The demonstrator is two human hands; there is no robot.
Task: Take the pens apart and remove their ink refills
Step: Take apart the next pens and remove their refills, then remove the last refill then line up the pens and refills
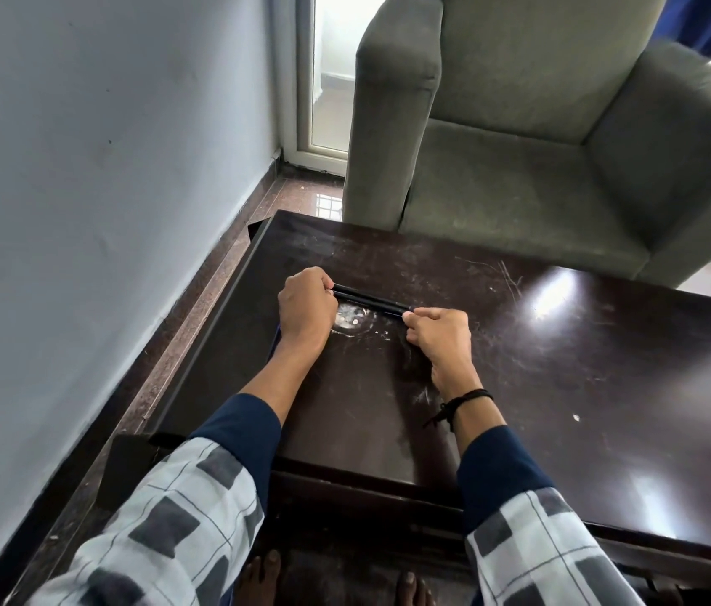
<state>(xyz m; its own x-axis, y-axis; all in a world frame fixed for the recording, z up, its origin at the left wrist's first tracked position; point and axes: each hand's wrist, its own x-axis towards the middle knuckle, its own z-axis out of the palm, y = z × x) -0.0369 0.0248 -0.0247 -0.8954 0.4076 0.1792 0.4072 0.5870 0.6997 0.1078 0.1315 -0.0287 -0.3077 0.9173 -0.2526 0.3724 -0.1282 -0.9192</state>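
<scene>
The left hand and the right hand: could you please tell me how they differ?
The left hand grips the far end of the pens; the right hand pinches the near end. The right wrist wears a black cord; the left wrist is bare. Both hands curl round the same dark pens, over the table.

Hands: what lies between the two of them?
In the head view, dark pens bridge the gap, the left hand and right hand each gripping one end, above the table.
</scene>
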